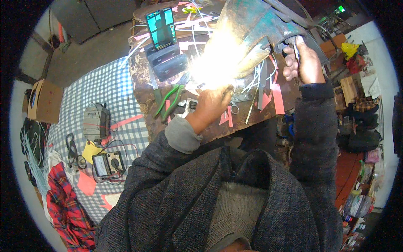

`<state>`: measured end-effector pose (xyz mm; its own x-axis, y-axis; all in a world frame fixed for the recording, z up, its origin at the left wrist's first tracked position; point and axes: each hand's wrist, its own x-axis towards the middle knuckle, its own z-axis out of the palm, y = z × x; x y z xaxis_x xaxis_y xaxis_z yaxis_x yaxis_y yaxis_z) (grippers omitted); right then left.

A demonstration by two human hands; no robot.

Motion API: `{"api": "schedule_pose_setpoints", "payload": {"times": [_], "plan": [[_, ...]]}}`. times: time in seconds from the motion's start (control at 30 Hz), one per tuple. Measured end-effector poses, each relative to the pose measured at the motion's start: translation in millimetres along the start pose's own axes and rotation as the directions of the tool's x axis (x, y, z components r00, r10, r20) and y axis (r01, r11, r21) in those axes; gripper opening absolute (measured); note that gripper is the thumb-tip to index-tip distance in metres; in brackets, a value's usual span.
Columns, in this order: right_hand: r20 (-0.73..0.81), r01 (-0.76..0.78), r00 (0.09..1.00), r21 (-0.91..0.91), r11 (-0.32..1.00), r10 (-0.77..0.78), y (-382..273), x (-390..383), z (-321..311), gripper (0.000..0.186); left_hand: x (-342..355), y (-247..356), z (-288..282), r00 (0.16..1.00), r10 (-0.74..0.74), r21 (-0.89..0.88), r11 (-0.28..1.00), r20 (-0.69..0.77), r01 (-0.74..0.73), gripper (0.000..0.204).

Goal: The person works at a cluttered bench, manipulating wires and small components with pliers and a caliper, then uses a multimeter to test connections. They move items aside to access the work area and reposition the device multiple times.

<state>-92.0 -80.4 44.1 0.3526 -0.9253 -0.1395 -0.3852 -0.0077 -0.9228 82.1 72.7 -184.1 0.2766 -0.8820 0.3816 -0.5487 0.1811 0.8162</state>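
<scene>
A large worn metal body (252, 35) with patchy teal paint lies across the far part of the table. White glare (214, 65) burns out its lower left end. My left hand (212, 105) reaches up to that glare, which hides its fingertips and whatever they touch. At the right end of the body, my right hand (308, 63) is closed, thumb uppermost, on a thin dark piece (297, 52) with a pale edge. Green-handled pliers (170, 101) lie left of my left hand. A pair of scissors, mostly hidden, shows a ring handle (234, 110) beside my left wrist.
A phone (160, 29) stands propped on a dark block (167, 63). Pink strips (277, 98) and white strips litter the brown table (214, 130). On a checked cloth (113, 80) to the left are a grey device (96, 122) and an analog multimeter (108, 164).
</scene>
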Motion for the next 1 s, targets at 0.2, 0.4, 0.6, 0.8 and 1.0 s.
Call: {"api": "schedule_pose_setpoints", "payload": {"times": [0.2,0.4,0.6,0.8,1.0], "plan": [[-0.091,0.373,0.851,-0.587,0.718,-0.517,5.6,-2.1,0.7,0.059,0.5,2.7,-2.6,1.0,0.015,0.002,1.0,-0.021,-0.015,0.019],[0.084,-0.096,0.993,0.205,0.974,0.08,0.3,-1.0,-1.0,0.056,-0.4,1.0,-1.2,1.0,0.007,-0.012,1.0,-0.006,-0.007,0.019],[-0.104,0.229,0.949,-0.421,0.878,-0.297,-2.7,-10.6,7.8,0.056,0.8,-3.0,2.5,0.995,0.065,0.006,0.998,-0.074,-0.064,0.018],[-0.041,0.114,0.992,-0.066,0.991,-0.116,-1.7,-4.7,7.8,0.054,-0.4,-1.9,2.2,1.0,0.012,0.008,1.0,-0.007,-0.012,0.018],[-0.124,0.242,0.931,-0.492,0.836,-0.343,-0.7,-9.0,12.1,0.057,-0.7,-1.5,0.8,1.0,0.011,0.009,1.0,-0.008,-0.011,0.017]]}}
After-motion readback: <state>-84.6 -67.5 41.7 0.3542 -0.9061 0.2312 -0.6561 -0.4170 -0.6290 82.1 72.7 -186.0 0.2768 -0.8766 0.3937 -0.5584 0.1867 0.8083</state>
